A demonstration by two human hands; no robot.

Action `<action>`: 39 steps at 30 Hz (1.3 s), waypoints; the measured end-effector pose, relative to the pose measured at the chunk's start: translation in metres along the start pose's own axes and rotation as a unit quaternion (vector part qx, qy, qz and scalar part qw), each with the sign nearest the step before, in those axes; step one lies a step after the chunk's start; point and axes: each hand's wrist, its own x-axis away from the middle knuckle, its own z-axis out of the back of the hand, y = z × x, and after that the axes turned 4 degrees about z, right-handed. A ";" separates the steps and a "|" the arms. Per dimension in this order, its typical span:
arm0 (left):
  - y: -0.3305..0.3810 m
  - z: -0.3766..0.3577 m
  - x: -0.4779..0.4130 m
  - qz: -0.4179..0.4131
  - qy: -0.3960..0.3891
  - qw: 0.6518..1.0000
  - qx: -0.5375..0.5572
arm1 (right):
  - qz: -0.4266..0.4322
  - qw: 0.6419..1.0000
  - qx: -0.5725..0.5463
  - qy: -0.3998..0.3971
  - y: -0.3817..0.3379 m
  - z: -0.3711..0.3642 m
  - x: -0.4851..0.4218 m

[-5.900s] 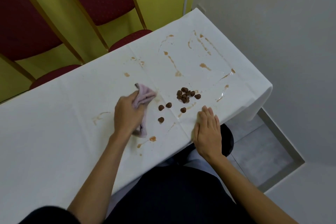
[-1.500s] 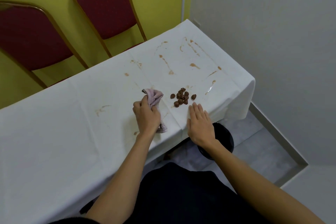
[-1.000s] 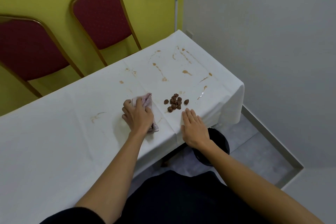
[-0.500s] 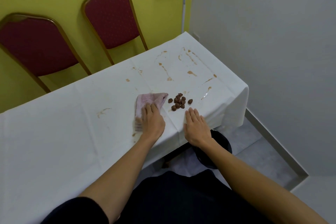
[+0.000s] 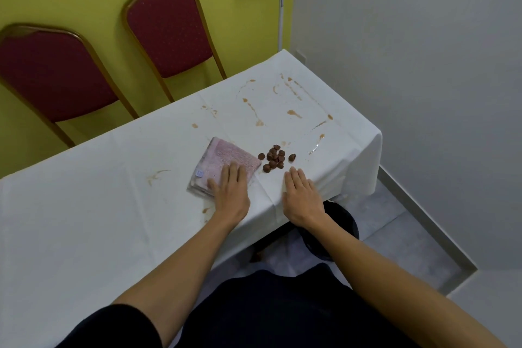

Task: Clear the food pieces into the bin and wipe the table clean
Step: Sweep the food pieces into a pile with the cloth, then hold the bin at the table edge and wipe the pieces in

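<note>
A pink cloth (image 5: 226,162) lies spread flat on the white tablecloth (image 5: 84,206). My left hand (image 5: 230,192) presses flat on its near corner, fingers straight. A small heap of brown food pieces (image 5: 275,157) sits just right of the cloth. My right hand (image 5: 302,195) rests flat on the table near the front edge, just below the heap, touching no piece. Brown sauce smears (image 5: 254,113) streak the far right part of the table. A black bin (image 5: 343,224) stands on the floor under the table edge, partly hidden by my right arm.
Two red padded chairs (image 5: 169,28) stand against the yellow wall behind the table. A grey wall runs along the right, close to the table's end. Small brown stains (image 5: 155,175) mark the cloth to the left of my hands.
My left hand went from gripping the bunched cloth to laying it out flat and pressing on it. The food pieces were gathered into one heap. My right hand stayed flat at the edge.
</note>
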 end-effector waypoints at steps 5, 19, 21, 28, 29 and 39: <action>0.011 0.007 0.001 0.027 -0.011 0.998 0.048 | 0.002 1.000 0.002 0.000 0.000 0.001 0.000; 0.099 0.017 0.047 -0.105 -0.030 0.965 0.239 | -0.014 0.992 -0.080 0.096 0.037 -0.007 0.062; 0.106 0.009 0.053 -0.122 -0.058 0.964 0.230 | -0.030 0.989 -0.092 0.108 0.047 -0.013 0.074; 0.131 -0.016 0.068 -0.128 -0.172 0.948 0.234 | -0.135 0.971 -0.160 0.120 0.093 -0.044 0.121; 0.136 -0.020 0.069 -0.130 -0.190 0.945 0.234 | -0.152 0.967 -0.169 0.114 0.098 -0.048 0.128; 0.171 -0.096 0.037 -0.076 -0.303 0.921 0.232 | -0.292 0.902 -0.286 0.138 0.165 -0.108 0.143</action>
